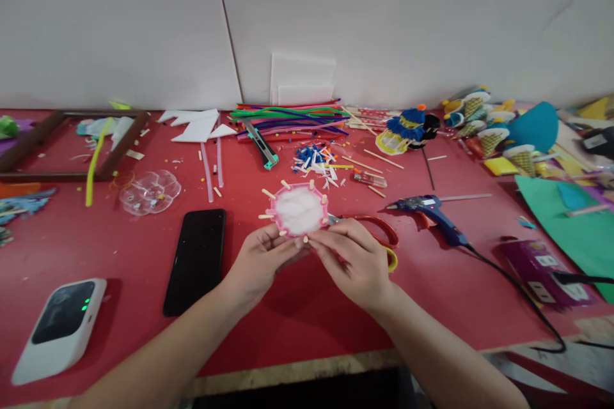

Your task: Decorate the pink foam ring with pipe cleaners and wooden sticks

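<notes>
Head | pink-rimmed disc (300, 211) beyond left hand (259, 259) and right hand (359, 259) | both gripping near edge

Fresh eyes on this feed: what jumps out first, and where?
First, the pink-rimmed white piece with pale sticks around it, in the left hand at the centre, the right hand at its near edge. Then the blue glue gun lying on the red table to the right, and the black phone to the left.
</notes>
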`<action>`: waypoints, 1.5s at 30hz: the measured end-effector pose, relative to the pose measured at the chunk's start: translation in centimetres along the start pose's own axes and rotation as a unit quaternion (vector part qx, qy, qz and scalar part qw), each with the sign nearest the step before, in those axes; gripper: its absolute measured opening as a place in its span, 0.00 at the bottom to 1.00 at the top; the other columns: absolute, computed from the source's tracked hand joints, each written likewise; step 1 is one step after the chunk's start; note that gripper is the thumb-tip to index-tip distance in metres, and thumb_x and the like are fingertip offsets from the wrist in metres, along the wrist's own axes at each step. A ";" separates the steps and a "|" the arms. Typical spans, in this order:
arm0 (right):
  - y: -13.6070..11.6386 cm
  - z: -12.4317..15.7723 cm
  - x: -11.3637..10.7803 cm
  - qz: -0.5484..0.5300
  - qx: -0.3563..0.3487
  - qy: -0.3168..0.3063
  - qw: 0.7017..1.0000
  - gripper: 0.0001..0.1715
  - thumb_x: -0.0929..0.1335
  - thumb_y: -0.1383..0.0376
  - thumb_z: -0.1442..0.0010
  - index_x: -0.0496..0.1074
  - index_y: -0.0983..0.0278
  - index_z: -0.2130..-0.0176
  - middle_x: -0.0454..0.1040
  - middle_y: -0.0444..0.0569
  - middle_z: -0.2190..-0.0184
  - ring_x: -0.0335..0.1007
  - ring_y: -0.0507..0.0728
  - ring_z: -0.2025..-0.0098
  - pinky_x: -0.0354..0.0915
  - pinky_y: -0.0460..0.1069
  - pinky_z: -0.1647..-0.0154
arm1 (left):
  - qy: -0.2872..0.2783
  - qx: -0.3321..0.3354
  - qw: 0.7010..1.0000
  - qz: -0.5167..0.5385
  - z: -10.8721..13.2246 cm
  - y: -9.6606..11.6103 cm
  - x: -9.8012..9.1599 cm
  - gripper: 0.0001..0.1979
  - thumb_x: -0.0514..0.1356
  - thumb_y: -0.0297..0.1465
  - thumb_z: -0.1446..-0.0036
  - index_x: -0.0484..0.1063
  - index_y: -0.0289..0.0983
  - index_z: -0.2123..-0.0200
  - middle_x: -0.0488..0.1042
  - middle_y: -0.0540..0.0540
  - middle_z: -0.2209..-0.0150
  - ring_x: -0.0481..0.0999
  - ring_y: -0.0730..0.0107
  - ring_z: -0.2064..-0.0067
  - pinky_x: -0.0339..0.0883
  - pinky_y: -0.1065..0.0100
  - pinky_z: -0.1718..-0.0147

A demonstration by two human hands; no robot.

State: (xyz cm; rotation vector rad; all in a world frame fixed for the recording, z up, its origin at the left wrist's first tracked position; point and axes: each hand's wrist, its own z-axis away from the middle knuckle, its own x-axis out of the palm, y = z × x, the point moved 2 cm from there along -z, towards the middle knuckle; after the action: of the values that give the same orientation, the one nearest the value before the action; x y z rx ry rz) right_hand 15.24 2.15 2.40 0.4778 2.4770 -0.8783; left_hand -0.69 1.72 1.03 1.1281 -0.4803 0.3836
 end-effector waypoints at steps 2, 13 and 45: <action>0.0 0.0 -0.1 0.022 -0.005 0.012 1.000 0.14 0.68 0.72 0.38 0.73 0.60 0.52 0.75 0.48 0.66 0.72 0.54 0.64 0.71 0.50 0.62 | 0.012 -0.004 1.000 0.024 0.0 0.1 0.0 0.10 0.75 0.30 0.62 0.80 0.37 0.73 0.83 0.47 0.69 0.82 0.67 0.64 0.76 0.66 0.56; 0.4 -0.4 -0.7 0.119 0.020 0.073 0.990 0.07 0.70 0.69 0.40 0.76 0.60 0.60 0.74 0.48 0.67 0.70 0.56 0.63 0.68 0.53 0.59 | 0.012 -0.008 0.999 0.034 0.0 0.4 0.0 0.08 0.74 0.27 0.58 0.80 0.34 0.73 0.83 0.46 0.69 0.83 0.68 0.65 0.77 0.71 0.62; 3.4 4.5 -5.0 0.279 0.179 -0.246 0.911 0.02 0.64 0.65 0.45 0.63 0.61 0.68 0.72 0.47 0.74 0.69 0.56 0.77 0.51 0.47 0.77 | 0.161 0.096 0.964 0.190 -0.4 1.5 -1.1 0.06 0.70 0.22 0.54 0.76 0.35 0.75 0.82 0.48 0.69 0.81 0.71 0.64 0.75 0.69 0.60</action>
State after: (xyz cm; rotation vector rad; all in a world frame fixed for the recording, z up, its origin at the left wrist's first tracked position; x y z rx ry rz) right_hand 22.38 0.81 0.31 0.9043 1.5977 -1.0448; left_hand -2.32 2.63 1.37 1.1320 -0.3748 0.9500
